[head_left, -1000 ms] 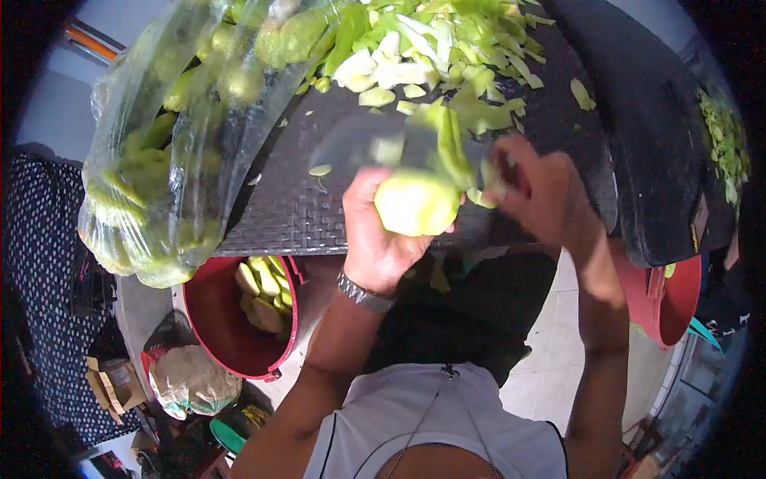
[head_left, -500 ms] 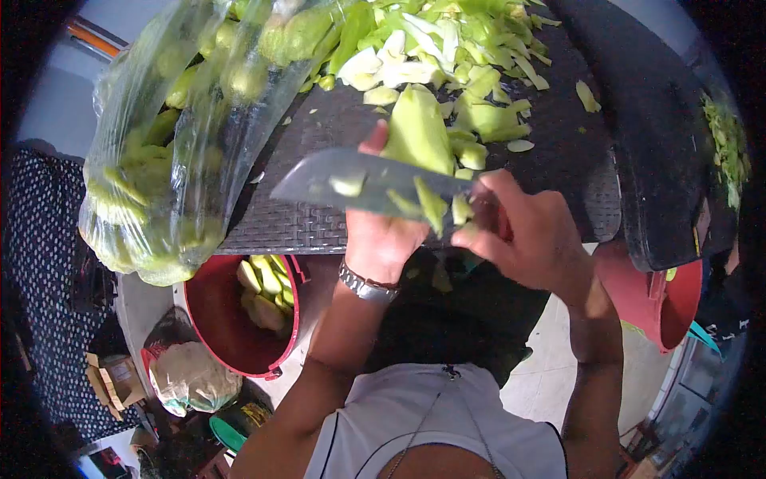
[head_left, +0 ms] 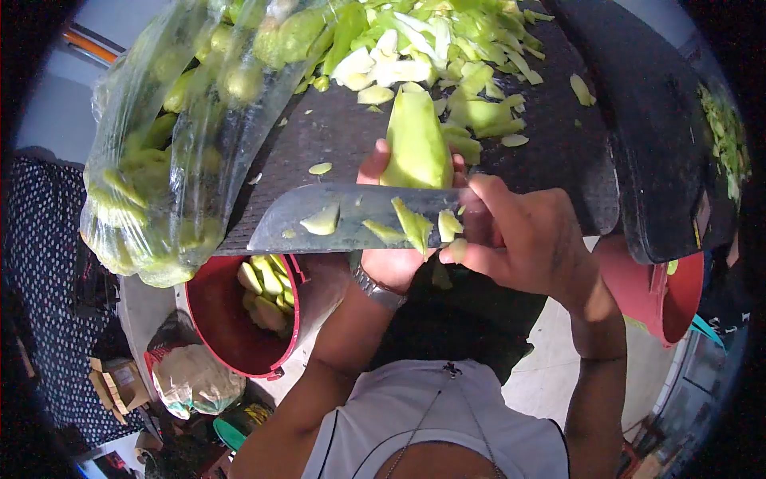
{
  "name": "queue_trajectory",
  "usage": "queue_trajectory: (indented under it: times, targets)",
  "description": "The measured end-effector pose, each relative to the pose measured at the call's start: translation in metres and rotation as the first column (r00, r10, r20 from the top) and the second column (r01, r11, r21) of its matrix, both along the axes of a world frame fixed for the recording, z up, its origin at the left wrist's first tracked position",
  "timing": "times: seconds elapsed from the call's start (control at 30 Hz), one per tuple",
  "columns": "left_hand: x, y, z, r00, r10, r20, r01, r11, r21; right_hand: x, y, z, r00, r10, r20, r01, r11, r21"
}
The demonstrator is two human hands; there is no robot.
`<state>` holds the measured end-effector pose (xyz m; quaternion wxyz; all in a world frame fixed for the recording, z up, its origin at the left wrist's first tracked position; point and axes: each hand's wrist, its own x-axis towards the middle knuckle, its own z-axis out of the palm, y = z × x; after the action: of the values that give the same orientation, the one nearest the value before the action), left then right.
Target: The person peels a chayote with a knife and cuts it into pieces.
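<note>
A pale green, peeled vegetable (head_left: 416,140) is held in my left hand (head_left: 392,259), with the thumb on its left side and fingertips on its right. My right hand (head_left: 531,239) grips the handle of a wide-bladed knife (head_left: 343,214). The blade lies level across the near end of the vegetable and hides part of my left hand. Several bits of green peel stick to the blade. Beyond the vegetable, a heap of peelings (head_left: 447,40) covers the far part of the dark woven table (head_left: 311,144).
A clear plastic bag of green vegetables (head_left: 171,160) hangs over the table's left edge. Below it, a red bucket (head_left: 239,359) holds cut pieces. Another red container (head_left: 638,291) stands at the right, near a black chair-like surface (head_left: 650,160). A filled sack (head_left: 195,379) sits at lower left.
The knife has swung from a blurred stroke right of the vegetable to lying level across its near end. The vegetable has tipped from end-on to pointing away from me.
</note>
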<state>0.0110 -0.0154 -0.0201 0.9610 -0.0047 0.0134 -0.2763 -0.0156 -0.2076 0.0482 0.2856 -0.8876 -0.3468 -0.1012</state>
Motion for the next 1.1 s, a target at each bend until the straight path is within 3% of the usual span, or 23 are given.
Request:
queue_trajectory:
  times: [0.07,0.17,0.27,0.33,0.37,0.47,0.5,0.6,0.67,0.73,0.8,0.87,0.9,1.0,1.03,1.1]
  targets:
    - [0.004,-0.003,-0.007,0.994,0.013,0.111,-0.012,1.0,-0.01,0.001,0.0,0.0,0.999,0.008,0.032,-0.007,1.0,-0.01]
    - [0.004,-0.003,-0.005,0.994,-0.009,0.111,0.011,1.0,-0.021,0.001,0.0,-0.002,1.0,-0.003,0.027,0.002,1.0,0.013]
    - [-0.001,-0.003,0.0,1.0,-0.01,0.005,0.01,1.0,0.0,0.004,-0.004,-0.002,1.0,-0.006,0.01,0.006,1.0,0.015]
    - [-0.012,-0.011,0.004,0.988,0.139,-0.065,-0.139,0.99,0.006,0.014,-0.015,-0.006,0.991,-0.112,-0.077,0.115,0.993,0.027]
    - [-0.012,-0.001,-0.007,0.998,0.027,-0.053,-0.031,0.997,-0.076,0.017,-0.018,-0.007,0.979,-0.163,-0.119,0.167,0.985,0.029]
    - [-0.006,0.006,-0.007,0.992,-0.085,0.091,0.099,0.983,-0.154,0.007,-0.016,0.003,0.992,0.015,-0.125,-0.011,0.999,0.037]
    - [-0.007,0.005,-0.008,0.99,-0.095,0.101,0.111,0.978,-0.178,0.003,-0.015,0.011,0.992,0.03,-0.122,-0.034,0.999,-0.036]
    - [-0.012,-0.003,-0.008,0.996,-0.073,0.051,0.083,0.968,-0.238,0.015,-0.021,-0.001,0.989,0.004,-0.145,0.0,1.0,0.028]
    - [-0.017,-0.002,-0.021,0.995,0.088,0.053,-0.082,0.991,-0.104,0.028,-0.029,-0.004,0.982,-0.105,-0.158,0.109,0.994,0.016]
    - [-0.007,-0.002,-0.015,0.997,-0.045,0.061,0.053,0.988,-0.145,0.037,-0.034,-0.003,0.941,-0.258,-0.219,0.268,0.963,0.019]
    - [-0.011,0.0,-0.011,0.996,-0.081,0.025,0.084,0.983,-0.161,0.033,-0.031,-0.005,0.97,-0.158,-0.187,0.172,0.983,0.061]
    - [-0.019,-0.003,-0.011,0.997,0.074,-0.033,-0.076,0.996,-0.054,0.02,-0.022,-0.002,0.983,-0.02,-0.184,0.033,0.997,0.067]
    - [-0.018,-0.004,-0.021,0.994,0.103,0.047,-0.101,0.994,-0.051,0.019,-0.023,0.002,0.983,-0.066,-0.172,0.06,0.997,-0.043]
    - [-0.013,0.001,-0.006,0.992,0.102,-0.071,-0.096,0.993,0.072,0.065,-0.053,-0.025,0.963,-0.136,0.232,0.173,0.973,-0.151]
    - [-0.01,0.004,-0.003,0.994,-0.005,0.105,0.004,1.0,0.005,0.074,-0.067,-0.032,0.962,-0.229,0.151,0.257,0.944,-0.207]
    - [-0.007,0.012,0.004,0.994,0.029,0.104,-0.051,0.975,0.218,0.085,-0.086,-0.038,0.928,-0.367,0.067,0.37,0.882,-0.293]
